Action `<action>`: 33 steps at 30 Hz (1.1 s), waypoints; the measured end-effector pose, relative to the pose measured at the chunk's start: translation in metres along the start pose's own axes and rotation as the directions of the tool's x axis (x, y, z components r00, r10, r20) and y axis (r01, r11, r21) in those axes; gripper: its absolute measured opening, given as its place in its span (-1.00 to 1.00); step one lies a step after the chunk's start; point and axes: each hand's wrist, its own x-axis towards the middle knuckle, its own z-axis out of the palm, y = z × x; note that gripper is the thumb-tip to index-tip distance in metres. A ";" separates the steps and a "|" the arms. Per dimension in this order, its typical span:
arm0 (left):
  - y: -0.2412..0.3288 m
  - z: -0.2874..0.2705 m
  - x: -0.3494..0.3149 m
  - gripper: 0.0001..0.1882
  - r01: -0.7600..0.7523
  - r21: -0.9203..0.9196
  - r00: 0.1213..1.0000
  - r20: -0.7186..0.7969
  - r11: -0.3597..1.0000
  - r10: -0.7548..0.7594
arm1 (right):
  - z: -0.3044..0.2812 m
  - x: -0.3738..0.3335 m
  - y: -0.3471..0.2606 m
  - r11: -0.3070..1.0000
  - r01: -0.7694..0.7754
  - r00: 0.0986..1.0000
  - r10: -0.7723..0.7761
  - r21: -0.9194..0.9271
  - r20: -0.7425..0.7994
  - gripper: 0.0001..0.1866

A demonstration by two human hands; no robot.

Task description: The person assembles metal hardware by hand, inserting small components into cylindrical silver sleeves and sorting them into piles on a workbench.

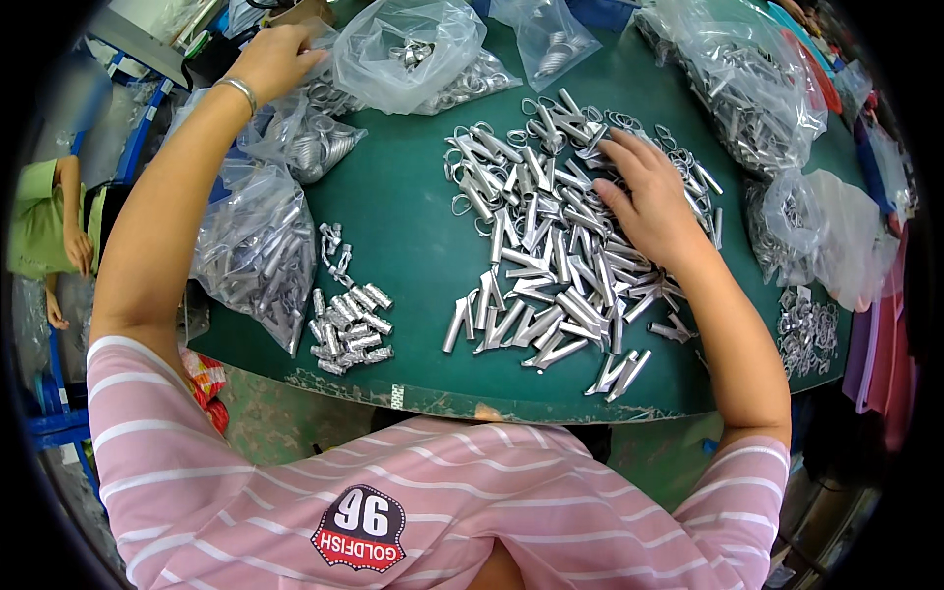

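My right hand [649, 202] rests on a wide heap of silvery metal tube clips [560, 256], with thumb and fingers apart over the pieces. Thin metal rings [460, 204] lie among the clips along the heap's edges. At the far left my left hand [270, 64] reaches to a clear plastic bag of metal rings [315, 147]; its fingers bend away, and their tips are mostly hidden. Near the front edge, left of the heap, sits a small group of short ribbed metal cylinders [349, 329], with a few linked metal pieces [336, 254] behind it.
Clear bags of metal parts stand around the green table [403, 197]: tube pieces at left [256, 246], an opened bag [408, 59] at the back, a large bag [747, 98] at right. Small metal bits [806, 332] lie front right. Another person [49, 221] is at far left.
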 end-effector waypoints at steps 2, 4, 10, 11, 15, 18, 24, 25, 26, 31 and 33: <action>-0.006 -0.007 0.001 -0.62 0.111 0.044 0.979 0.166 0.993 -0.117 | 0.000 -0.001 0.002 0.999 0.032 0.995 -0.034 0.023 0.095 -0.69; -0.016 -0.004 0.001 -0.60 0.114 0.007 0.986 0.123 0.993 -0.114 | -0.005 -0.002 -0.001 0.989 0.045 0.986 -0.066 0.141 0.150 -0.77; -0.021 -0.001 0.002 -0.64 0.135 -0.010 0.988 0.079 0.991 -0.134 | -0.019 0.005 -0.003 0.923 -0.010 0.998 -0.017 0.384 0.068 -0.92; -0.020 -0.002 0.003 -0.67 0.143 -0.019 0.986 0.092 0.990 -0.141 | -0.017 0.011 -0.001 0.944 0.004 1.000 -0.012 0.330 0.023 -0.91; -0.024 -0.009 0.000 -0.80 0.116 -0.184 0.989 0.108 0.976 -0.097 | 0.004 0.040 0.004 0.973 -0.171 0.985 0.162 0.158 0.067 -0.82; -0.027 -0.012 -0.007 -0.85 0.103 -0.209 0.994 0.057 0.972 -0.093 | 0.022 0.056 0.001 0.961 -0.274 0.950 0.264 0.043 0.169 -0.77; 0.051 -0.062 -0.015 -0.89 -0.202 -0.228 0.922 -0.372 0.952 0.106 | 0.009 0.055 0.005 0.895 -0.344 0.923 0.268 0.282 0.277 -0.78; 0.067 -0.063 -0.017 -0.90 -0.318 -0.260 0.894 -0.401 0.912 0.197 | 0.004 0.054 0.004 0.839 -0.403 0.904 0.304 0.365 0.300 -0.79; 0.085 -0.063 -0.017 -0.90 -0.429 -0.288 0.855 -0.434 0.856 0.283 | -0.001 0.051 0.004 0.772 -0.459 0.882 0.339 0.439 0.327 -0.80; 0.191 -0.013 -0.016 -0.84 -0.446 -0.461 0.886 -0.104 0.767 0.453 | -0.017 0.035 0.003 0.470 -0.517 0.855 0.252 0.715 0.453 -0.83; 0.220 0.003 -0.013 -0.80 -0.277 -0.495 0.919 0.114 0.824 0.378 | -0.023 0.027 -0.002 0.671 -0.403 0.897 0.153 0.623 0.415 -0.78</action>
